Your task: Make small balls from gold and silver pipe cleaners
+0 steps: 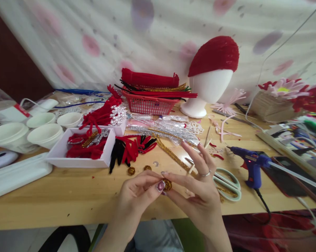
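Pinched between left hand [137, 194] thumb and right hand [200, 189] fingertips: small coiled gold tinsel ball [167, 184], raised above pale wooden table [69, 196] near 6 o'clock, probably for rolling tight. Remaining right fingers splayed clear. Mint-handled scissors [227, 183] and blue glue gun [251, 164] parked at 3 o'clock within reach.

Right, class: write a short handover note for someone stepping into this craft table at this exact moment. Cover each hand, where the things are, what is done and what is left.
Left hand: pinches a small gold ball between thumb and fingers.
Right hand: fingertips on the same ball, other fingers spread.
On the table: two more gold balls lie finished by the black and red pipe cleaners; a gold pipe cleaner lies behind the hands; scissors and blue glue gun to the right.
Done: two balls rolled.
Left: the ball in hand looks nearly shaped; likely finish it.
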`<action>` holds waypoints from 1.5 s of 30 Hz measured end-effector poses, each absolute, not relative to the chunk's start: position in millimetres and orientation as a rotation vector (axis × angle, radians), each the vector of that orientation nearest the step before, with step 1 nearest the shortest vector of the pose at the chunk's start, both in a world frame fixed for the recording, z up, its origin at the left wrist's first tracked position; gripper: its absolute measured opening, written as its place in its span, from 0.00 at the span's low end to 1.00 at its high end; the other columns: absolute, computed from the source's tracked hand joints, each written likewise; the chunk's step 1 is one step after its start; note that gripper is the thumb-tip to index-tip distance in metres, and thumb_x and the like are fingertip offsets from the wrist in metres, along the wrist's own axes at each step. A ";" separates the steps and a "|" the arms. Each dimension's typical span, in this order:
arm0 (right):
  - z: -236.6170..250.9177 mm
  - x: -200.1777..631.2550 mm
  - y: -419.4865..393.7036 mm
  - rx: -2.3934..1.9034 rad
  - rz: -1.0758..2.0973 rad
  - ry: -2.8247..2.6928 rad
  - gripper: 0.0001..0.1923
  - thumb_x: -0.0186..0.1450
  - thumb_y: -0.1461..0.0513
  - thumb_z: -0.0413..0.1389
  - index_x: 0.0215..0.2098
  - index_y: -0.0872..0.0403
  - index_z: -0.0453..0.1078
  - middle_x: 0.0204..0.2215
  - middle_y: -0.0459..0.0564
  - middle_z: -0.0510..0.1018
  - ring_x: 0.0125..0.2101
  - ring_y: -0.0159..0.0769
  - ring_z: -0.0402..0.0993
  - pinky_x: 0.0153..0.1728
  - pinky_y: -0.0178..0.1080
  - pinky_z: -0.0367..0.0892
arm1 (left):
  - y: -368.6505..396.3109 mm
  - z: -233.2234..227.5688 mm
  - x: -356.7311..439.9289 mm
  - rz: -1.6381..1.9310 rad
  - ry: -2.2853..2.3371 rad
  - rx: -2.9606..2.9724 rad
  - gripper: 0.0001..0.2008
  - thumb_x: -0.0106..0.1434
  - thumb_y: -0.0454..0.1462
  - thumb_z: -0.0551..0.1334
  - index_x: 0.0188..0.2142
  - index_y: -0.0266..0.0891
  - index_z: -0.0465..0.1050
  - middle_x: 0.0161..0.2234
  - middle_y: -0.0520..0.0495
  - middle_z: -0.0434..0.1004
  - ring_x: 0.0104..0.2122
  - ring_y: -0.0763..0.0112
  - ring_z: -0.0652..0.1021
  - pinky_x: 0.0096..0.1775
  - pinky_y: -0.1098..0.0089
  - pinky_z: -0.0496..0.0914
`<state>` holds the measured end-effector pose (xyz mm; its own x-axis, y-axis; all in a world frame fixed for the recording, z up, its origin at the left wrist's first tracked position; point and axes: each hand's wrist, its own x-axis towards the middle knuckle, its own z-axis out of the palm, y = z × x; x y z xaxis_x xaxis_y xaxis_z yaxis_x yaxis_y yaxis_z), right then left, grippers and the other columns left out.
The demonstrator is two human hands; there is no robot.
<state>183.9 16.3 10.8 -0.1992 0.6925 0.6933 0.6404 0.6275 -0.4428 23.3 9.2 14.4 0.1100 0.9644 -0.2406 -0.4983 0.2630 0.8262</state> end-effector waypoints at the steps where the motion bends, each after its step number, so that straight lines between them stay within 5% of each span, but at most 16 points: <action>1: 11.1 184.5 16.1 -1.060 0.071 -1.913 0.13 0.59 0.65 0.68 0.41 0.45 0.79 0.71 0.43 0.56 0.70 0.60 0.45 0.66 0.67 0.42 | 9.2 13.3 22.9 1.200 0.907 0.669 0.10 0.48 0.43 0.77 0.25 0.41 0.85 0.31 0.47 0.78 0.34 0.69 0.77 0.35 0.73 0.72; 13: 11.3 187.0 10.3 -1.065 0.135 -1.914 0.12 0.61 0.68 0.66 0.39 0.44 0.80 0.70 0.44 0.57 0.68 0.57 0.51 0.66 0.66 0.43 | 3.4 14.4 12.0 1.236 0.984 1.004 0.07 0.58 0.40 0.71 0.28 0.41 0.85 0.35 0.42 0.80 0.39 0.62 0.78 0.40 0.70 0.73; 19: 11.7 184.4 9.6 -1.033 0.151 -1.901 0.10 0.60 0.66 0.65 0.38 0.45 0.79 0.66 0.46 0.64 0.66 0.55 0.56 0.65 0.65 0.46 | 3.7 13.6 8.8 1.176 1.024 1.183 0.07 0.61 0.37 0.68 0.26 0.40 0.82 0.30 0.45 0.77 0.34 0.65 0.77 0.37 0.70 0.71; 28: 10.8 180.2 1.9 -1.028 0.219 -1.802 0.08 0.59 0.65 0.66 0.35 0.45 0.79 0.63 0.45 0.66 0.65 0.54 0.55 0.65 0.64 0.46 | -3.0 11.2 12.4 1.245 0.933 1.026 0.09 0.58 0.38 0.70 0.23 0.38 0.81 0.26 0.47 0.74 0.30 0.68 0.75 0.33 0.73 0.69; 35: 7.2 181.1 -3.9 -1.022 0.153 -1.761 0.08 0.59 0.66 0.67 0.31 0.46 0.78 0.59 0.45 0.69 0.60 0.52 0.62 0.65 0.64 0.45 | -10.4 5.4 17.4 1.348 0.980 0.847 0.09 0.55 0.39 0.73 0.21 0.38 0.81 0.26 0.48 0.74 0.32 0.67 0.77 0.42 0.70 0.72; 41: -2.2 186.0 -10.5 -1.092 0.459 -1.729 0.08 0.66 0.68 0.61 0.38 0.47 0.76 0.48 0.49 0.74 0.51 0.41 0.72 0.52 0.44 0.68 | -13.2 -6.9 4.3 1.419 1.148 0.773 0.09 0.52 0.39 0.74 0.21 0.38 0.80 0.24 0.51 0.74 0.29 0.72 0.75 0.35 0.75 0.68; 45: -8.7 170.5 -6.3 -1.099 0.578 -1.807 0.14 0.66 0.67 0.60 0.49 0.49 0.74 0.46 0.51 0.74 0.49 0.38 0.73 0.48 0.38 0.72 | -12.0 -11.9 2.6 1.353 1.188 0.850 0.08 0.55 0.38 0.72 0.21 0.39 0.81 0.25 0.50 0.76 0.29 0.70 0.75 0.33 0.74 0.68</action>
